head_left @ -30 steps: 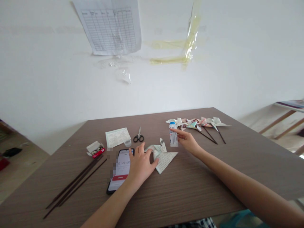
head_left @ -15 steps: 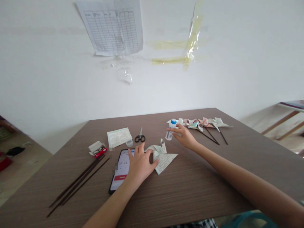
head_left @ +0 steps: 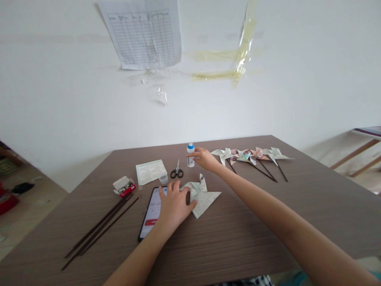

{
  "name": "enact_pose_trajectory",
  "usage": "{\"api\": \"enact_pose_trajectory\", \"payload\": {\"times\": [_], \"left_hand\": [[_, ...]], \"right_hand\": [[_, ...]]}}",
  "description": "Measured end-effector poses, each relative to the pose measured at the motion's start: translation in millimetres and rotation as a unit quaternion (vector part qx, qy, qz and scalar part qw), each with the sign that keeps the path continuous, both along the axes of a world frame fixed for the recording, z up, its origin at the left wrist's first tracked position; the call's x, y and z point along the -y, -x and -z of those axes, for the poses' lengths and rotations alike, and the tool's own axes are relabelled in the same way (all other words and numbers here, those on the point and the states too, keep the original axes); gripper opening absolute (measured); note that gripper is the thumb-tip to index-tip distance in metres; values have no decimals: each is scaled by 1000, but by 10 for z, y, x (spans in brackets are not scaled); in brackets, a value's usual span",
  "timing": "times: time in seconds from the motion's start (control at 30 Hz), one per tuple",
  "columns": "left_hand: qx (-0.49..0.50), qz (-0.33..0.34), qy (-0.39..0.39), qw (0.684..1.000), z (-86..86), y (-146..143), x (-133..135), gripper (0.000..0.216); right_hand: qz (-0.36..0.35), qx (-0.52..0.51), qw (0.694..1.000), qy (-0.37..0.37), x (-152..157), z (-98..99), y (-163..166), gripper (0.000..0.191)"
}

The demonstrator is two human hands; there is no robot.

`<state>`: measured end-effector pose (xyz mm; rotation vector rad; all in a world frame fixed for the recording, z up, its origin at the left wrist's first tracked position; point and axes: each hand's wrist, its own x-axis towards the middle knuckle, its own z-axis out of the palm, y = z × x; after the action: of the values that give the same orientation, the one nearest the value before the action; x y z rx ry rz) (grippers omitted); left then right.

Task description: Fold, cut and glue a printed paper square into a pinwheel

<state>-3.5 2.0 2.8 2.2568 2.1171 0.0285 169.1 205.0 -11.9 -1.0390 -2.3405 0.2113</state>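
My right hand (head_left: 204, 159) has its fingers around a small clear glue bottle (head_left: 190, 160) with a blue cap, upright near the back of the table. A folded printed-paper pinwheel (head_left: 204, 201) lies in front of me, one blade raised. At its left side rests my left hand (head_left: 175, 200), fingers spread, with the thumb and a fingertip touching the paper. That hand and forearm partly cover a phone (head_left: 150, 212) showing a timer.
Black-handled scissors (head_left: 177, 172), a small clear cap (head_left: 163, 179) and paper sheets (head_left: 151, 171) lie behind the phone. At left are a small open red-and-white box (head_left: 125, 186) and dark sticks (head_left: 98, 226). Several finished pinwheels on sticks (head_left: 251, 155) lie at back right.
My right hand has carried the glue bottle leftward and back, away from the finished pinwheels. My left hand has stayed at the paper pinwheel.
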Motion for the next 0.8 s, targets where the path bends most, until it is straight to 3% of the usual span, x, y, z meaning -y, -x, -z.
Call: {"api": "enact_pose_trajectory", "payload": {"times": [0.33,0.8], "left_hand": [[-4,1,2,1000,-33,20,1,46],[-2,4,-3,1000,-24,22,-10,47]], "right_hand": [[-17,34,999,21,-28,-62,344,52],[-34,45,997,43,45,62,292,48]]}}
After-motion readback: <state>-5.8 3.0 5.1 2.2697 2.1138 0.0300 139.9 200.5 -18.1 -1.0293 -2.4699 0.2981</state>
